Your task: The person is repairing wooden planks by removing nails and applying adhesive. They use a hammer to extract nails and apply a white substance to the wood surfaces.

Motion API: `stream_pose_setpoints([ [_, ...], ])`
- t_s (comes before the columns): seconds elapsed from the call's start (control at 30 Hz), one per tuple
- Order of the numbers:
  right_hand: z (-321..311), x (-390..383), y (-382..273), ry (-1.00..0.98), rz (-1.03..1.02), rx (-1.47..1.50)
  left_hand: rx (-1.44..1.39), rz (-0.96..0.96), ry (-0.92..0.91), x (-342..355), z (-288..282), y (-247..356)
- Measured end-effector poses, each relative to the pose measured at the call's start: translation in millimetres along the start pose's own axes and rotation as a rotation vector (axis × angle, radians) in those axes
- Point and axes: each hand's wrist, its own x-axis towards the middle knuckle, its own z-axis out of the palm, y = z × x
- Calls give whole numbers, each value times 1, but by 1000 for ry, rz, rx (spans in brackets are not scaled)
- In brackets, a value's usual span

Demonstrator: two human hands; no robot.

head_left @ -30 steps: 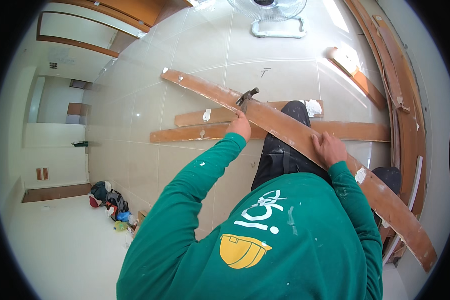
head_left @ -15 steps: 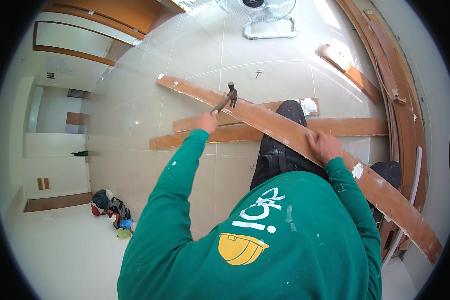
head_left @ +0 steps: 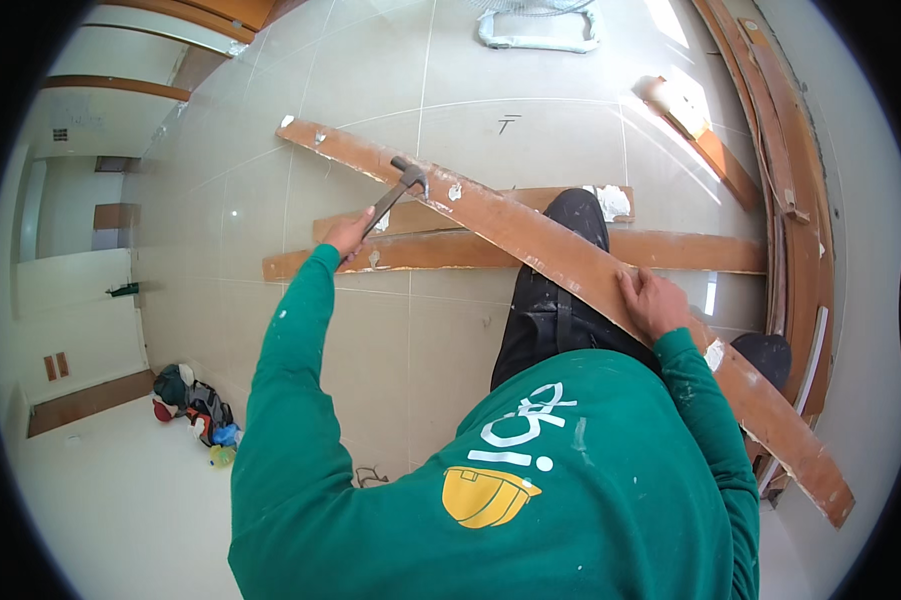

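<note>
In my left hand (head_left: 346, 236) is a hammer (head_left: 390, 200), gripped by the handle, its metal head over the upper part of a long brown board (head_left: 490, 220) with white patches. The board lies diagonally across my dark-clad leg (head_left: 542, 310). My right hand (head_left: 653, 303) is closed on the board near my body, fingers bent. Beneath and beyond it two more brown boards (head_left: 685, 250) lie on the floor, one bearing a large white patch (head_left: 612, 203).
A stack of brown boards (head_left: 803, 250) runs along the right wall, with a short plank (head_left: 725, 165) nearby. A fan with a pale frame (head_left: 535, 42) stands at the top. Bags and bundled items (head_left: 195, 400) lie at lower left, and orange-framed openings (head_left: 120, 85) are at upper left.
My left hand has moved left from the board's edge, drawing the hammer with it; the hammer head has turned and shifted left along the board. My right hand stays on the board.
</note>
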Motion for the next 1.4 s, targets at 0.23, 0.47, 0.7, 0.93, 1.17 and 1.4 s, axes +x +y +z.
stream_pose_setpoints([
  [0.23, -5, 5, -13, -18, -12, -7, -193, 251, 118, -10, 77, -13],
  [0.47, -8, 2, -18, 5, -28, -5, -555, 234, 75, -79, 134, -7],
  [0.7, -32, -33, 23, 163, -266, 43, -927, 124, 185, -110, 224, -81],
  [0.93, -55, -80, 76, 182, -133, -56, -874, -119, 140, -92, 279, -104],
  [1.17, -48, -100, 66, 147, -86, 7, -613, -87, 41, -21, 301, -28],
  [1.4, -53, -97, 57, 159, -111, 46, -198, 509, 345, 123, 336, 12],
])
